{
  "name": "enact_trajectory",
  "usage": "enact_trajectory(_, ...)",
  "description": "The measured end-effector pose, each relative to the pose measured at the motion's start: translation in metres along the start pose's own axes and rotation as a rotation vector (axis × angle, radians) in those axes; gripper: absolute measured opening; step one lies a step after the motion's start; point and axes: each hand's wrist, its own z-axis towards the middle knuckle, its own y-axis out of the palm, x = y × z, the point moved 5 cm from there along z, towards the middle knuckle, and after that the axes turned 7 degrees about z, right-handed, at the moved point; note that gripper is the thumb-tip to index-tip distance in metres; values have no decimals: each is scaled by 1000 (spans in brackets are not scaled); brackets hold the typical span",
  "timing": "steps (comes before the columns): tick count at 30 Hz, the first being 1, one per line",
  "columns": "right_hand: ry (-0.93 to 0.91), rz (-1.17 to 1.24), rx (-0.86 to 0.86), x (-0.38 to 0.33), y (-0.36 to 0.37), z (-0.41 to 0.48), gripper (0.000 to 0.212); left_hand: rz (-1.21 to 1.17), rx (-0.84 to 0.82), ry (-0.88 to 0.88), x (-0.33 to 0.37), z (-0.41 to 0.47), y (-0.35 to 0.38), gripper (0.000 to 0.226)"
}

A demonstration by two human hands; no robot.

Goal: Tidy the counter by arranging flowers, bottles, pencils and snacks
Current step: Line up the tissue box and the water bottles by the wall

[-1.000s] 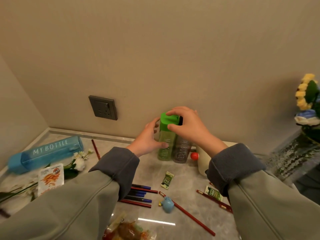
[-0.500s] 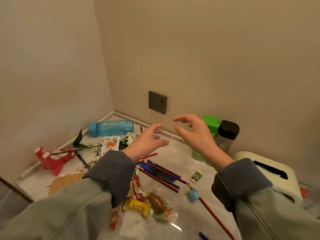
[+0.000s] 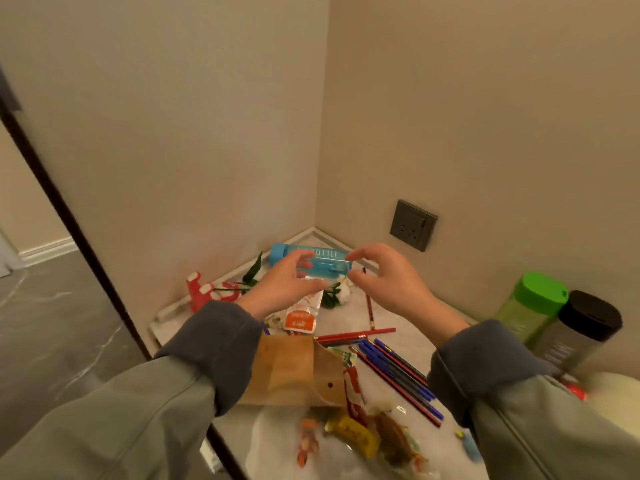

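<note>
A blue bottle point(image 3: 320, 260) lies on its side in the counter's far corner. My left hand point(image 3: 281, 289) and my right hand point(image 3: 389, 282) hover at its two ends, fingers spread and curled, holding nothing. A green-lidded bottle point(image 3: 531, 304) and a dark-lidded bottle point(image 3: 585, 329) stand upright by the right wall. Red and blue pencils point(image 3: 394, 370) lie scattered mid-counter. A white flower point(image 3: 343, 293) with leaves lies below the blue bottle. An orange snack packet point(image 3: 299, 318) and wrapped snacks point(image 3: 363, 436) lie nearer me.
A brown pouch point(image 3: 294, 368) lies open by my left sleeve. A red object point(image 3: 201, 292) sits at the left wall. A grey wall socket point(image 3: 412, 225) is above the counter. A cream box point(image 3: 616, 393) stands far right. The counter's left edge point(image 3: 221, 441) drops to the floor.
Both hands let go of the green-lidded bottle, which now stands beside the dark-lidded one. My view turned left, and both hands moved to the blue bottle in the corner.
</note>
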Motion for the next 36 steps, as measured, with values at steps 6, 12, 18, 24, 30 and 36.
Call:
enact_trajectory(6,89,3,-43,-3,52,74,36,125,-108,9,-32,71,-39,73)
enact_trajectory(12,195,-68,-123,25,92,139,52,308,-225,52,-48,144,-62,71)
enact_trajectory(18,216,-304,-235,76,127,182,66,541,-380,63,-78,197,-33,75)
enact_trajectory(24,178,-463,-273,97,152,187,67,609,-405,117,-94,212,-13,70)
enact_trajectory(30,218,-352,-82,88,127,171,67,514,-163,193,-76,213,-24,68)
enact_trajectory(36,293,-74,274,57,63,123,70,-40,-1,212,-14,181,-36,102)
